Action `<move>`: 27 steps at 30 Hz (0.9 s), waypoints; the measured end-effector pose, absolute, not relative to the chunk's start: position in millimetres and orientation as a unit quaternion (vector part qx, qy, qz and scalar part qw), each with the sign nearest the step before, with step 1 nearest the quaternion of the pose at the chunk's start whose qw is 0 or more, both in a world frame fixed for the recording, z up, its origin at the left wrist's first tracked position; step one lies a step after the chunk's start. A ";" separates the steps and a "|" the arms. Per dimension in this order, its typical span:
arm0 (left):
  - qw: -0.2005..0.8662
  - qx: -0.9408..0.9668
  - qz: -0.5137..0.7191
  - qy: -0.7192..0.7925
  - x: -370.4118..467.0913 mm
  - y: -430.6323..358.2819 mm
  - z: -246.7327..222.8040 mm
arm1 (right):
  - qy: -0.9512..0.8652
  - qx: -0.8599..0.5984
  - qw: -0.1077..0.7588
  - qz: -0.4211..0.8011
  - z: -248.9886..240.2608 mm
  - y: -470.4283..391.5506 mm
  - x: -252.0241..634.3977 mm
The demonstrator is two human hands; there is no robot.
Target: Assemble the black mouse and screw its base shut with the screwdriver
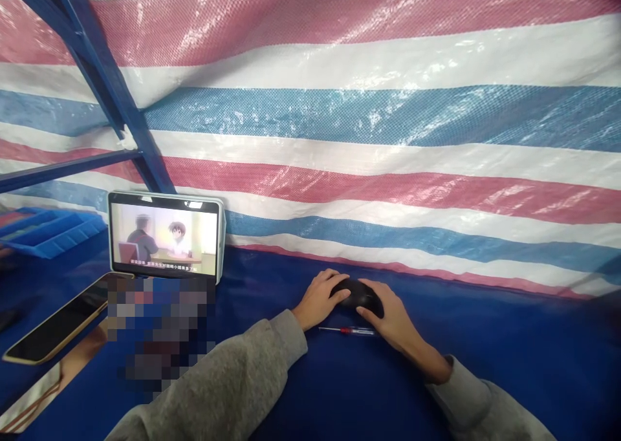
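A black computer mouse point(358, 295) is on the blue table surface, held between my two hands. My left hand point(320, 297) closes around its left end, the thumb lying along the near side. Around the right end curls my right hand point(392, 315), with its thumb pressed to the near edge. The underside of the mouse is hidden. Just in front of it lies a small screwdriver point(358, 330) with a thin shaft, a red collar and a clear handle, apart from both hands.
A tablet point(165, 237) playing a cartoon stands at the left. Near it are a phone point(63, 321), a pixelated patch, and what looks like another person's arm in a white striped sleeve point(36, 399). Blue trays point(58, 231), a blue metal frame point(104, 72) and a striped tarp point(363, 118) stand behind.
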State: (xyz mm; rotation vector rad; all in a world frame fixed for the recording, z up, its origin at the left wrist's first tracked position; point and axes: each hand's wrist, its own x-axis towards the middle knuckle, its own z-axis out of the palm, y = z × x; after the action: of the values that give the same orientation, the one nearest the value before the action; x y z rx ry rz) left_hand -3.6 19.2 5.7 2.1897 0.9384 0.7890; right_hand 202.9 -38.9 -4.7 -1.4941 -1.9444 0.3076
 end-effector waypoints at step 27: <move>0.352 0.841 0.238 0.334 -9.5 20.6 0.2 | -0.757 -0.539 0.342 0.138 1.0 -42.8 201.9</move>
State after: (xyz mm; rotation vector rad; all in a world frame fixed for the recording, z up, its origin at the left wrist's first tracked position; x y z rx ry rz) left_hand -9.5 20.6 0.2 2.1765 0.8643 0.6159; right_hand 201.9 -42.8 1.0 -1.4021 -1.9680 0.3583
